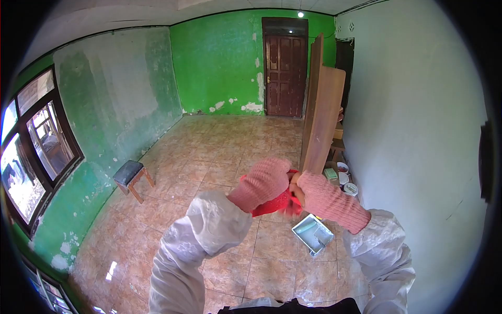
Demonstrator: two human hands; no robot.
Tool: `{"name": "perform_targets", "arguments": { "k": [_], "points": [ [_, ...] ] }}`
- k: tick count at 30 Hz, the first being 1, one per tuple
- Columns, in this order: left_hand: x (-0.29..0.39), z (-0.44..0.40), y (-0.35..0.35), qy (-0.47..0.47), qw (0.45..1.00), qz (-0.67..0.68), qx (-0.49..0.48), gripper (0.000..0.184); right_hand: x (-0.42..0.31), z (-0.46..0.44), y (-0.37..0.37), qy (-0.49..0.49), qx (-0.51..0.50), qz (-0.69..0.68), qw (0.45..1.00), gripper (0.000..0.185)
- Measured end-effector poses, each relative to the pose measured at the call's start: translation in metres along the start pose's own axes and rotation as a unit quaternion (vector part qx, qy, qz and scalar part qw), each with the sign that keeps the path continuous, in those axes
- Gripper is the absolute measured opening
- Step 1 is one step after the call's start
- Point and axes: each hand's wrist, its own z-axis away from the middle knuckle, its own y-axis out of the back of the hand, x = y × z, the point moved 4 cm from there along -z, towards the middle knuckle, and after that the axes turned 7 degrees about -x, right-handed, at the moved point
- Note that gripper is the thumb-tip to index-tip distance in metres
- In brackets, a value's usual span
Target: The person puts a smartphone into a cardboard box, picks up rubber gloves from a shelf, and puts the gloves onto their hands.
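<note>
The right hand, at the center of the frame, appears to pinch the edge of a red item between bent fingertips. The left hand lies over the same item from the left; its fingers are hidden, so its grip cannot be determined. Pink knit covers both wrists. The red item sits between the hands, above the floor; its lower right part is blurred and its exact kind is unclear. For sound handling, support the item with one hand while the other works its edge, apply even tension, and hold the knit cuffs clear of the fingertips. Perform the work clear of the paint tray, which rests just below and to the right of the hands, so that nothing drops into it. The floor is brown glazed tile with glossy patches toward the bottom of the frame. Small containers stand beside a wooden panel at center right. A dark-topped stool stands at left, near a window. Peeling green paint marks the back wall; a brown door occupies upper center.
</note>
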Motion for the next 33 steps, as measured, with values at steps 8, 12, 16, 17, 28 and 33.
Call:
{"name": "perform_targets", "arguments": {
  "k": [8,12,16,17,28,33],
  "points": [
    [0.0,0.0,-0.035,0.024,0.998,0.025,0.057,0.028,0.035,0.001,-0.053,0.012,0.136,0.185,0.973,0.014],
    [-0.01,-0.007,-0.055,0.028,0.998,0.019,0.059,0.028,0.051,-0.004,-0.083,-0.136,0.118,0.168,0.969,0.024],
    [-0.018,-0.007,-0.091,0.093,0.991,0.021,0.09,0.026,0.057,-0.023,-0.131,-0.16,0.094,0.041,0.982,0.026],
    [-0.018,-0.005,-0.099,0.089,0.992,0.023,0.087,0.026,0.062,-0.026,-0.14,-0.141,0.093,0.025,0.985,0.027],
    [0.017,0.03,-0.17,-0.18,0.973,-0.106,0.102,0.025,0.183,0.017,-0.216,-0.188,0.142,-0.117,0.965,0.035],
    [-0.004,0.039,-0.194,-0.044,0.99,-0.044,0.127,0.021,0.197,-0.004,-0.227,-0.18,0.072,0.119,0.974,0.031]
  ]
}}
